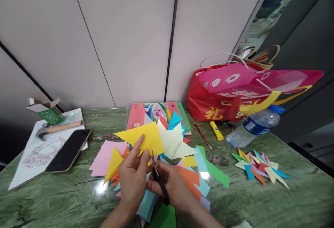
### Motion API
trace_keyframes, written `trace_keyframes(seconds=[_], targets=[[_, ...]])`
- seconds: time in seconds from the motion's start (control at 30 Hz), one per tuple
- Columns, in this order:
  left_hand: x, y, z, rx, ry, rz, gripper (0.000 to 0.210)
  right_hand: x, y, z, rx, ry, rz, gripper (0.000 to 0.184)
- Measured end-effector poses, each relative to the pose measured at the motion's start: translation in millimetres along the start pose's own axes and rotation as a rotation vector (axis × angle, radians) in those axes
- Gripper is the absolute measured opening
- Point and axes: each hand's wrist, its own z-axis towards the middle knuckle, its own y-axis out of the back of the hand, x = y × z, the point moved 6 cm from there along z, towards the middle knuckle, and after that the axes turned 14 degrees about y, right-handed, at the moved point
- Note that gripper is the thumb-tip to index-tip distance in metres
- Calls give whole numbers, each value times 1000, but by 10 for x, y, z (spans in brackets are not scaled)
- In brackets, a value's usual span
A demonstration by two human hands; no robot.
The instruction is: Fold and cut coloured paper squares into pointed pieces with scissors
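Observation:
My left hand [133, 175] is closed on a folded sheet of yellow paper [141, 137], its index finger lying along the front of it. In my right hand [169, 182] is a pair of scissors [159, 182] with black handles. The blades meet the lower edge of the yellow paper; how far they reach into it I cannot tell. Behind the paper, to the right, lies a cream cut-out paper shape [174, 140]. Pink sheets [105, 158], orange strips [189, 177] and a green strip [217, 173] spread around and under my hands.
At the right lie a paper star cluster [261, 167], a water bottle [255, 125], a glue stick [216, 130] and a pencil [203, 135], with a red bag [200, 97] behind. Leftward are a phone [69, 150], a wooden-handled tool [65, 127] and a green box [50, 116].

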Motion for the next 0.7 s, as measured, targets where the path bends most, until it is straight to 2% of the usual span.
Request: trace_keyframes(seconds=[0.27, 0.7], targets=[[-36, 1, -70, -6, -18, -67, 56, 39, -27, -14, 17, 80, -28, 37], [-79, 7, -128, 5, -113, -44, 50, 84, -39, -52, -14, 60, -77, 40]])
